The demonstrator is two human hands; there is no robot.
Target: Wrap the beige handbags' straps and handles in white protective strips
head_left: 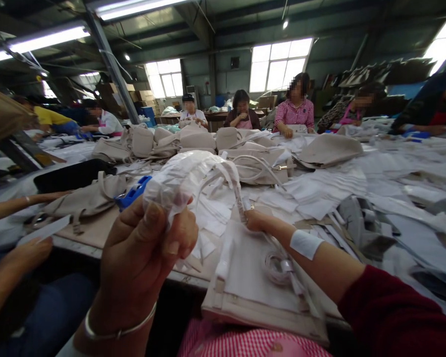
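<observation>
My left hand, with a metal bangle at the wrist, is closed on a white translucent wrap. The wrap forms an arch that runs to the wrapped bag handle. My right hand is closed round the lower end of that handle, its fingers partly hidden. Below it lies a beige bag with a white sheet on its front. A coiled strap with clear wrapping rests on the sheet. A white strip sticks to my right forearm.
A blue tape dispenser is left of my left hand, a grey one to the right. Another person's hand holds a white strip at left. Beige bags and white sheets cover the table. Several people sit beyond.
</observation>
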